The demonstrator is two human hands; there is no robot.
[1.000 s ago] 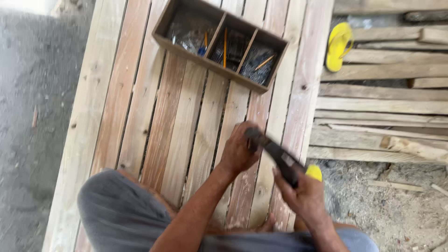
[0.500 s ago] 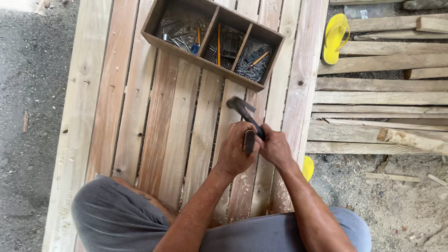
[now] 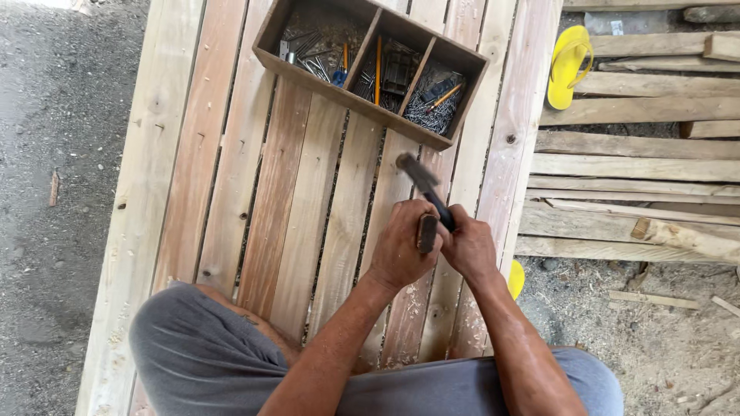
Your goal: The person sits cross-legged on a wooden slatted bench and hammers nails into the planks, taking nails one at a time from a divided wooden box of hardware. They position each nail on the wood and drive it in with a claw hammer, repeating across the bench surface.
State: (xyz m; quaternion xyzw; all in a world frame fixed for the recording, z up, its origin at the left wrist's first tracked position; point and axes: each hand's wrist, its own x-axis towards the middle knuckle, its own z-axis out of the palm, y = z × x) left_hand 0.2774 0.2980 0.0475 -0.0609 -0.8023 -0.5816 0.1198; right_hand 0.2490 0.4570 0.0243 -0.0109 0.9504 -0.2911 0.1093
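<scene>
Head view: right hand (image 3: 470,248) grips hammer (image 3: 422,182), left hand (image 3: 401,248) closed on brown wooden piece (image 3: 426,233), frame centre, over plank platform (image 3: 308,200).

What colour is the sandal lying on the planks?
Bright yellow sandal, clear in the head view, upper right.
</scene>
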